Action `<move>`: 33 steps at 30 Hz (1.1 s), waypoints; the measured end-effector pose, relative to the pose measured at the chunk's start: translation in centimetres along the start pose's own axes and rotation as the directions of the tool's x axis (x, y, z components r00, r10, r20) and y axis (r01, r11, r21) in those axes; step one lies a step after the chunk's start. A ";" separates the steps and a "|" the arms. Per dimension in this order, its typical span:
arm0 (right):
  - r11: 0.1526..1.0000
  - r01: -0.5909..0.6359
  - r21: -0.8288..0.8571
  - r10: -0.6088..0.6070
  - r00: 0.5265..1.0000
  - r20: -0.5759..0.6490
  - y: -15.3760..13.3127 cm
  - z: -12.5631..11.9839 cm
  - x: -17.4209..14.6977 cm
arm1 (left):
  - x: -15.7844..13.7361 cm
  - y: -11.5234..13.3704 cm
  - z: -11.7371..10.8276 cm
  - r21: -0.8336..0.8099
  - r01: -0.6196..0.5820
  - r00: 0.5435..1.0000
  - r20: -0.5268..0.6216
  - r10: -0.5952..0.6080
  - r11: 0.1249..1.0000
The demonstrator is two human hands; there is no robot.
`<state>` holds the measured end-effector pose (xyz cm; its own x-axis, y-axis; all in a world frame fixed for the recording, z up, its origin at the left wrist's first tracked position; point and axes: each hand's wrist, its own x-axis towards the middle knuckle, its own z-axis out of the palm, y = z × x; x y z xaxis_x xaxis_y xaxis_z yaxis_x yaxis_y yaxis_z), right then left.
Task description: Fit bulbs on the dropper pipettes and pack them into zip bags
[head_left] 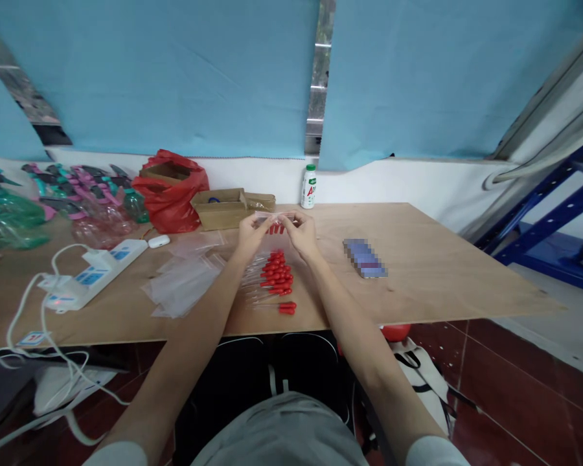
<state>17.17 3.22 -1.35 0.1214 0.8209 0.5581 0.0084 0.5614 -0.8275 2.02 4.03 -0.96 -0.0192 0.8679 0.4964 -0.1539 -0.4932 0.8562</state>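
Note:
My left hand [253, 233] and my right hand [299, 231] meet above the middle of the table. Between them they pinch the top edge of a clear plastic bag [274, 220], fingers closed on either side. Several red bulb ends show in or just behind the bag; the hands partly hide them. Just below lies a pile of droppers [274, 275] with red rubber bulbs and thin clear stems pointing left. A few droppers [286, 307] lie apart, nearer the front edge. Left of my left forearm, flat clear bags [184, 285] are spread in a loose stack.
A white power strip [94, 278] with cables lies left, beside a small white case [159, 241]. Spray bottles [97, 207], a red plastic bag [172, 194] and a cardboard box [218, 208] line the back. A white bottle [309, 186] and a phone [364, 257] are to the right.

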 end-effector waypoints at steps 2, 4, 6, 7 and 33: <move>1.000 0.007 -0.006 -0.007 1.000 0.012 0.0 0.0 0.0 | 0.1 0.2 0.0 0.026 -0.021 1.000 -0.002 0.021 0.999; 1.000 0.009 -0.005 -0.009 1.000 0.026 -0.1 0.0 0.0 | 0.1 0.2 0.0 0.040 -0.036 0.999 -0.011 0.036 0.999; 1.000 0.002 0.008 -0.002 0.999 0.042 -0.3 0.1 -0.1 | 0.2 0.2 -0.1 0.037 -0.039 0.999 -0.014 0.039 0.999; 1.000 -0.001 0.017 0.001 0.999 0.051 -0.3 0.1 -0.1 | 0.2 0.1 -0.1 0.032 -0.039 0.999 -0.014 0.040 0.999; 0.763 -0.455 -0.460 0.381 0.890 -0.249 4.2 -8.6 2.2 | 1.2 -4.4 -8.7 0.885 0.450 0.888 -0.428 -0.170 0.122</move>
<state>26.03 6.45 -4.13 0.3584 0.9186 0.1665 0.4075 0.0066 -0.9132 -5.93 7.72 -5.36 -0.4134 0.8799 0.2343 0.8469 0.2770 0.4538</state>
